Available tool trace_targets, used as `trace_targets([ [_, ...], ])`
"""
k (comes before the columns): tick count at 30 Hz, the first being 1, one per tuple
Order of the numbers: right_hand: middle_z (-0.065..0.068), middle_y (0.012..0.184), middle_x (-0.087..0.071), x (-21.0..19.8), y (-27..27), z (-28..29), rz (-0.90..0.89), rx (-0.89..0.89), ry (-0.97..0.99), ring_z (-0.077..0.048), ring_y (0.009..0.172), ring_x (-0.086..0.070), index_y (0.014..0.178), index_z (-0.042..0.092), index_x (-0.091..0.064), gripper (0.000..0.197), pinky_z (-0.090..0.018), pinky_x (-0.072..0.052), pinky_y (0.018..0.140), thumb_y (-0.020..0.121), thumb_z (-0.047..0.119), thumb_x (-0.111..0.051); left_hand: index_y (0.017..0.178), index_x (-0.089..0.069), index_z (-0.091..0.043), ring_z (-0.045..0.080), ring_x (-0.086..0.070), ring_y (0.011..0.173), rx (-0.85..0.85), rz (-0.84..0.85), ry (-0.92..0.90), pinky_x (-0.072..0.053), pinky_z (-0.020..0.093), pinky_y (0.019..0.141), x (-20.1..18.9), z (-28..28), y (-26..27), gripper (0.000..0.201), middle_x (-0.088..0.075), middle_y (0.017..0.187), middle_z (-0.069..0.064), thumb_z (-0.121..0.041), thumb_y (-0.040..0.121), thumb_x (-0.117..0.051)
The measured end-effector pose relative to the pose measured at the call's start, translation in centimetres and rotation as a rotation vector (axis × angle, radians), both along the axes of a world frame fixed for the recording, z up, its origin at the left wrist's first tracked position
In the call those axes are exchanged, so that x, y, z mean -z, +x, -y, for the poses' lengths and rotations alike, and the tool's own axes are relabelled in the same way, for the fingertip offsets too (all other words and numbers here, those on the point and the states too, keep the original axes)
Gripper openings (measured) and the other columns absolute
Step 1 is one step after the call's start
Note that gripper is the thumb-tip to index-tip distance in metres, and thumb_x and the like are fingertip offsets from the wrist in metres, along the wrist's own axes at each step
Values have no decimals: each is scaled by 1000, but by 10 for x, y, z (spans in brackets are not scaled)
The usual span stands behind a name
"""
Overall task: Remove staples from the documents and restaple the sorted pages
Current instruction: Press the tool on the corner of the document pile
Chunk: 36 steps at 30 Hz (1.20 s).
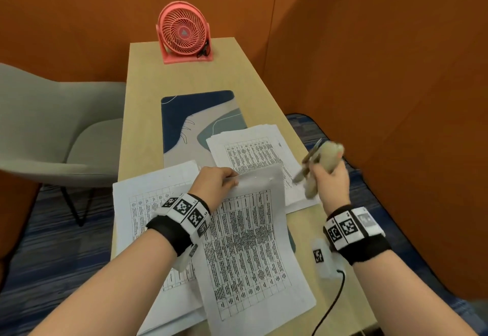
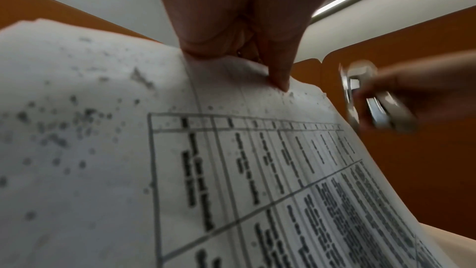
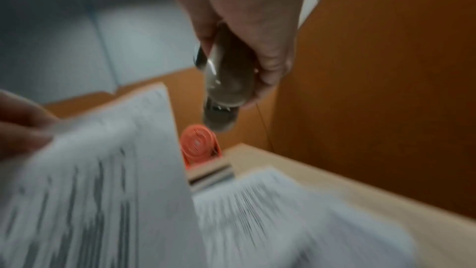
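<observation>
Left hand [image 1: 215, 180] pinches the top edge of a raised document [image 1: 250, 243] over the table [image 1: 148, 76]. At three o'clock from it, the right hand [image 1: 331, 181] has its grip wrapped round a stapler [image 1: 320, 162], held aloft.

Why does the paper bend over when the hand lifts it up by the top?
The lifted document is probably thin and floppy: the left hand pinches only its top edge, and that edge curls over while the rest sags onto the table. It likely weighs little, since one pinch holds it. It could slide easily over the sheets beneath.
</observation>
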State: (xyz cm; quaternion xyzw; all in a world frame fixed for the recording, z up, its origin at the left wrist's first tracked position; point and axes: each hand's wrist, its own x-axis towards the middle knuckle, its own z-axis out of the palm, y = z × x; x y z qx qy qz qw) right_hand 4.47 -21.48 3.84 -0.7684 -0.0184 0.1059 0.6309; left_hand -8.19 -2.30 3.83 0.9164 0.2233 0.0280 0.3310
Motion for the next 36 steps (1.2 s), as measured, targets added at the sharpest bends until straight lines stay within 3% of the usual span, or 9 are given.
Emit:
trace_targets([
  [4,-1,98,-60,-51,-16,-28,327,-45,193,-18,85,-63,95,27,-48,18,-30,-55,70,88,17,-62,110,-67,-13,18,-61,97,37,23,1,-41,18,83,-4,6,0,23,-69,104,6,-18,93,-52],
  [7,-2,87,-59,-49,-27,-45,562,-107,54,-10,71,-57,95,16,-48,20,-7,-44,57,87,17,-66,110,-68,-12,19,-62,96,65,45,6,-45,23,87,-8,10,0,23,-69,103,8,-17,93,-53],
  [9,-1,81,-57,-38,-31,-52,639,-140,-58,-8,65,-53,93,14,-48,22,-4,-39,52,86,20,-67,109,-68,-12,21,-62,95,79,55,17,-47,27,88,-10,12,-1,23,-70,102,9,-17,93,-53],
  [14,-3,78,-57,-22,-33,-56,592,-111,-135,-17,64,-50,94,5,-51,23,-3,-35,49,86,19,-67,111,-67,-12,22,-62,97,115,66,69,-46,30,89,-14,16,-4,25,-69,104,10,-18,92,-52],
  [22,10,70,-49,-16,-28,-60,476,-130,-185,-4,59,-47,93,14,-40,33,-11,-35,47,85,33,-66,112,-67,-10,20,-61,100,149,107,103,-43,24,89,-21,19,-4,26,-69,106,8,-16,93,-51],
  [25,12,72,-52,-15,-25,-63,452,-141,-205,-1,62,-49,94,18,-49,31,-13,-37,52,84,42,-65,110,-68,-11,19,-62,99,150,119,91,-43,24,88,-19,20,-4,24,-69,106,7,-16,92,-52],
  [28,7,72,-58,-9,-23,-67,426,-127,-164,-11,67,-55,86,21,-57,25,-24,-45,61,83,45,-66,108,-68,-11,19,-62,98,151,113,72,-43,23,86,-17,21,-4,23,-70,105,7,-17,91,-54],
  [31,7,70,-57,-10,-23,-68,436,-124,-144,-10,66,-54,84,19,-58,24,-14,-43,58,83,41,-67,109,-68,-11,19,-62,98,133,102,57,-42,22,86,-16,18,-3,23,-70,104,7,-17,92,-54],
  [36,2,87,-59,-24,-20,-60,340,5,243,-7,75,-59,103,11,-54,48,-13,-47,62,71,45,-67,108,-67,-12,20,-61,97,37,88,50,-39,20,84,-14,-4,-8,23,-69,103,7,-16,93,-51],
])
